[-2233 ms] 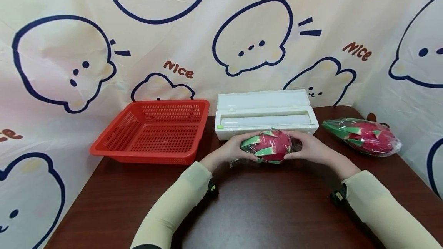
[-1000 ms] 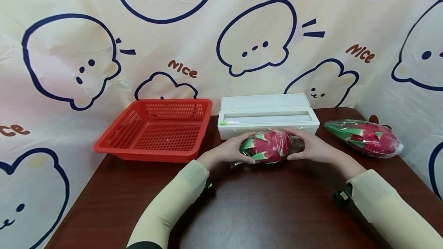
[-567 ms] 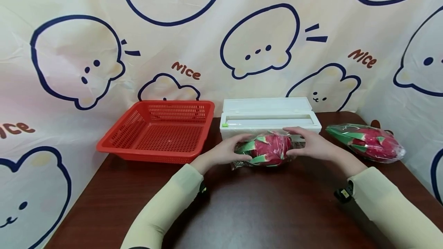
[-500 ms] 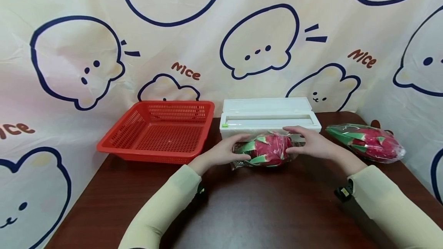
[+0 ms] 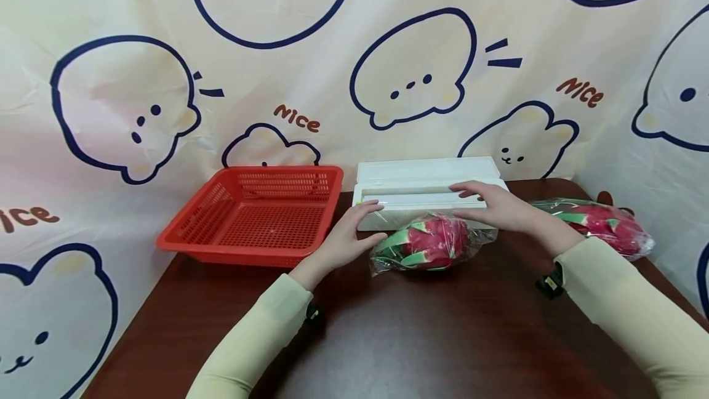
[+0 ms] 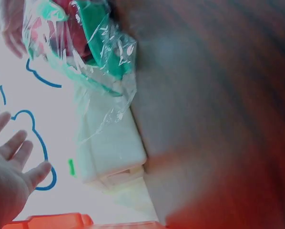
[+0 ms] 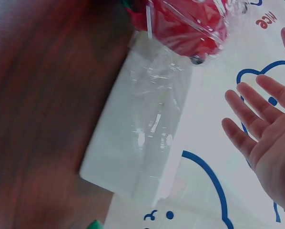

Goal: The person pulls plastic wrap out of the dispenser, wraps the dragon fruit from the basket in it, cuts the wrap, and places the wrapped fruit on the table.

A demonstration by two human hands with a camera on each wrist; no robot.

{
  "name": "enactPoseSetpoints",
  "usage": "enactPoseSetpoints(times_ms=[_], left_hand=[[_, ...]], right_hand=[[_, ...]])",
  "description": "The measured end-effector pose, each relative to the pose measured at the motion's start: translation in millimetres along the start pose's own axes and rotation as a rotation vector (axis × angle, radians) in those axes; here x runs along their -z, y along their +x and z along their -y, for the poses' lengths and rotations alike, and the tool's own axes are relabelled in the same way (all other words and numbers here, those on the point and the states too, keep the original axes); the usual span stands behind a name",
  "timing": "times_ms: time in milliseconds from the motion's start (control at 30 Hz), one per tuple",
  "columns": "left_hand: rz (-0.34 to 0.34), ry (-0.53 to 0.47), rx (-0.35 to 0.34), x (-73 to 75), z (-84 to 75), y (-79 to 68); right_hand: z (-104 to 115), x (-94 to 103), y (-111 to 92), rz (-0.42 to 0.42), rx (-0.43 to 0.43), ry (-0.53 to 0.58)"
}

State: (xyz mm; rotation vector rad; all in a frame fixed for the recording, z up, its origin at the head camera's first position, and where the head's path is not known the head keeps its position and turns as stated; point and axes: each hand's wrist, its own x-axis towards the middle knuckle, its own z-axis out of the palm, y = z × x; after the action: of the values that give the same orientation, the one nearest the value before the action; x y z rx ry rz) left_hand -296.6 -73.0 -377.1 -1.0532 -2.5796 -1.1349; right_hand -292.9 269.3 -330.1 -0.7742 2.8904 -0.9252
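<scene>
A dragon fruit [image 5: 434, 242] wrapped in clear film lies on the table, its red skin and green scales showing through. Loose film [image 6: 118, 95] sticks out past both its ends. My left hand [image 5: 346, 236], fingers spread, is raised just left of the fruit and holds nothing. My right hand [image 5: 498, 205] is above the fruit's right end, fingers extended and apart from it, overlapping the white cling film box [image 5: 388, 217] in the head view. That box stands behind the fruit with its lid up and a film roll [image 5: 410, 197] inside.
A red plastic basket [image 5: 238, 254] stands at the back left. A second wrapped dragon fruit [image 5: 615, 229] lies at the right edge, with a small brown object [image 5: 604, 198] behind it. A patterned cloth [image 5: 277, 79] hangs behind the brown table [image 5: 388, 337].
Both hands held the dragon fruit between them, then let go. The left hand has drawn off to the left and up, the right hand upward; the fruit stays on the table.
</scene>
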Motion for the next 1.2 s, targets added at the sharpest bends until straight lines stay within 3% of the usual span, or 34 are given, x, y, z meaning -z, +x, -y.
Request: enactPoseSetpoints(times_ms=[133,300,400,667,900,1200], left_hand=[[-0.106,-0.023,0.005,-4.2,2.8,-1.2],[-0.247,-0.108,0.131,-16.2,11.5,-0.3],[-0.297,-0.151,0.206,-19.4,16.7,3.6],[-0.298,-0.255,0.313,-22.1,34.0,15.4],[-0.28,-0.332,0.326,-27.5,49.8,22.7],[-0.287,-0.344,0.394,-29.7,58.9,30.6]], right_hand=[[3.9,6.1,10.5,-0.008,0.009,-0.029],[9.3,12.8,24.5,-0.013,0.027,-0.042],[15.6,16.5,32.8,-0.01,0.036,-0.043],[25.7,18.6,54.9,-0.005,0.044,-0.062],[27.1,13.9,68.9,-0.009,0.053,-0.05],[31.7,0.7,90.5,0.018,0.095,-0.039]])
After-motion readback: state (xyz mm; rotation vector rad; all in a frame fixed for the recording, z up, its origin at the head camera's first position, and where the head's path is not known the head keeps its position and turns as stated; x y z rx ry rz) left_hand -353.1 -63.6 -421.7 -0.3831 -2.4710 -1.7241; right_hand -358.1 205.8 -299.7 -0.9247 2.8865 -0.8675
